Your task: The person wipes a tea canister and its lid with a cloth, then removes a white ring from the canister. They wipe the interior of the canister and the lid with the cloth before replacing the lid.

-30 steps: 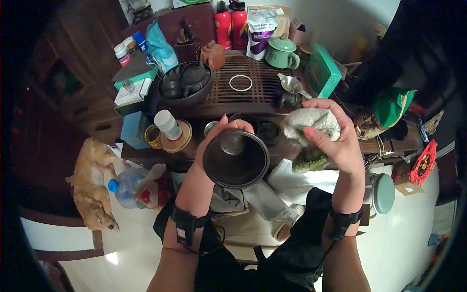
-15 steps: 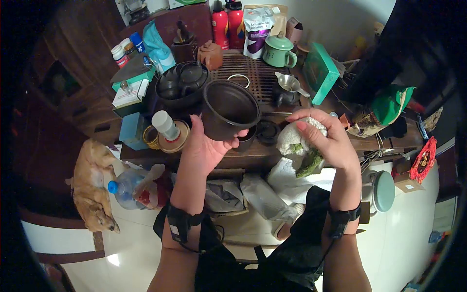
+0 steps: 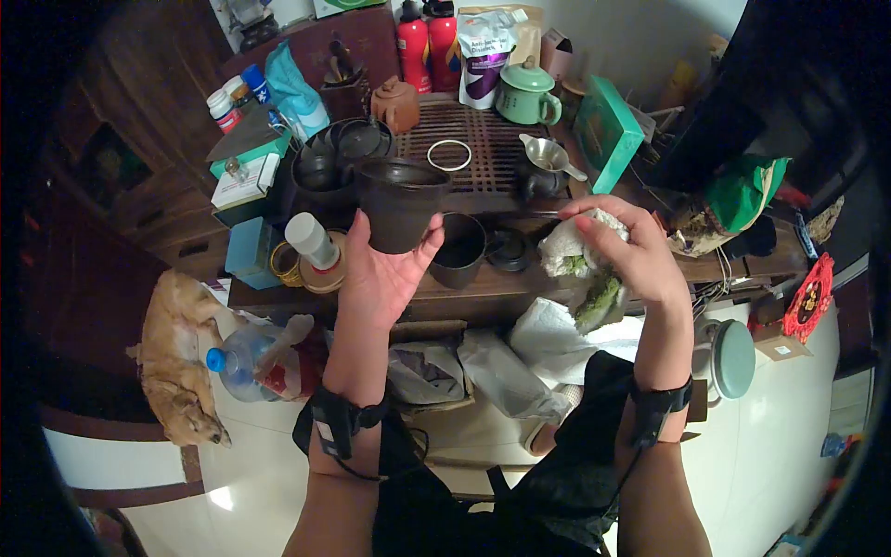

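Note:
A dark brown pot (image 3: 401, 209) stands nearly upright in my left hand (image 3: 388, 278), held from below with the thumb and fingers around its base. My right hand (image 3: 636, 251) is closed on a crumpled white and green cloth (image 3: 594, 269), whose lower part hangs down. Between my hands, a second dark cup (image 3: 458, 251) sits on the table beside a small black lid (image 3: 509, 249). A white ring (image 3: 449, 155) lies on the slatted tea tray (image 3: 492, 153) behind the pot.
A black bowl with dark cups (image 3: 320, 172) and a white-capped jar (image 3: 312, 241) are at the left. Behind stand a green enamel mug (image 3: 527, 93) and red bottles (image 3: 414, 51). A dog (image 3: 181, 362) lies on the floor near a large water bottle (image 3: 246, 360).
My left hand has moved a little left and turned the pot more upright, uncovering the second cup. My right hand has shifted slightly right with the cloth.

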A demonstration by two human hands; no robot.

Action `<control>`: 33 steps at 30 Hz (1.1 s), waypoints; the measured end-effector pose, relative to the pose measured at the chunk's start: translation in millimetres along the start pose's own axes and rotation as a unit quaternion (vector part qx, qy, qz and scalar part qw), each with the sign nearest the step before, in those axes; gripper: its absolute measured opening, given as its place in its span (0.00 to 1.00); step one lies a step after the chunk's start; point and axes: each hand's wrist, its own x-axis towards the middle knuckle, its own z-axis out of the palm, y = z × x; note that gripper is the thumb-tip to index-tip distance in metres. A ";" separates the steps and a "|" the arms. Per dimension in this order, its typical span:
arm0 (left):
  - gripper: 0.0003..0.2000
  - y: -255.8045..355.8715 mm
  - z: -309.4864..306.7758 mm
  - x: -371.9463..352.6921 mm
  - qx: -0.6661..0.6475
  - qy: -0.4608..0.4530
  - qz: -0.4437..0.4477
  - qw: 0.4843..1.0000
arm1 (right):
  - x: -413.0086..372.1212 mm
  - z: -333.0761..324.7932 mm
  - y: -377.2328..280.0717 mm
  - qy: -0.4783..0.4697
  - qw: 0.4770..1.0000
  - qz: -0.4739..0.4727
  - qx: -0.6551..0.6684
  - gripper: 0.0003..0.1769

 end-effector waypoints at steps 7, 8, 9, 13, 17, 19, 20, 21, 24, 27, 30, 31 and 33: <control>0.36 -10.6 -2.1 1.1 0.327 0.011 0.096 0.940 | 9.8 -1.9 29.7 0.019 0.999 0.039 -0.029 0.14; 0.39 -12.7 -0.6 1.6 0.393 0.002 0.112 0.913 | 10.2 -2.0 30.7 0.018 0.999 0.041 -0.025 0.14; 0.41 -15.8 0.1 2.2 0.414 -0.010 0.126 0.901 | 10.0 -2.2 30.1 0.019 0.999 0.043 -0.022 0.14; 0.45 -30.1 -8.3 6.0 0.528 -0.028 0.175 0.830 | 9.5 -2.5 28.1 0.021 0.998 0.047 -0.022 0.14; 0.47 -36.0 -11.7 3.5 0.655 0.012 0.168 0.737 | 9.1 -2.1 28.6 0.022 0.999 0.043 -0.018 0.14; 0.46 -40.4 -12.6 2.9 0.678 0.027 0.162 0.717 | 9.1 -2.5 27.5 0.019 0.999 0.050 -0.006 0.14; 0.46 -41.7 -12.9 2.4 0.674 0.032 0.158 0.720 | 8.8 -2.4 27.0 0.018 0.998 0.054 0.001 0.14; 0.46 -42.8 -13.1 2.0 0.672 0.037 0.155 0.724 | 8.5 -2.3 27.0 0.019 0.998 0.053 0.001 0.14; 0.45 -45.9 -16.0 2.6 0.674 0.042 0.163 0.719 | 7.7 -3.6 26.7 0.021 0.999 0.048 -0.003 0.13; 0.44 -47.2 -13.3 0.1 0.673 0.048 0.150 0.723 | 7.7 -3.5 26.8 0.020 0.999 0.041 -0.015 0.13; 0.43 -48.4 -12.8 -0.1 0.682 0.049 0.169 0.710 | 7.9 -1.8 26.7 0.024 0.999 0.032 -0.022 0.13; 0.42 -49.1 -13.8 0.1 0.687 0.048 0.183 0.702 | 7.8 -1.3 25.7 0.023 0.999 0.035 -0.023 0.14; 0.42 -49.7 -16.4 0.7 0.686 0.051 0.182 0.703 | 7.8 -1.1 25.9 0.022 0.999 0.031 -0.027 0.14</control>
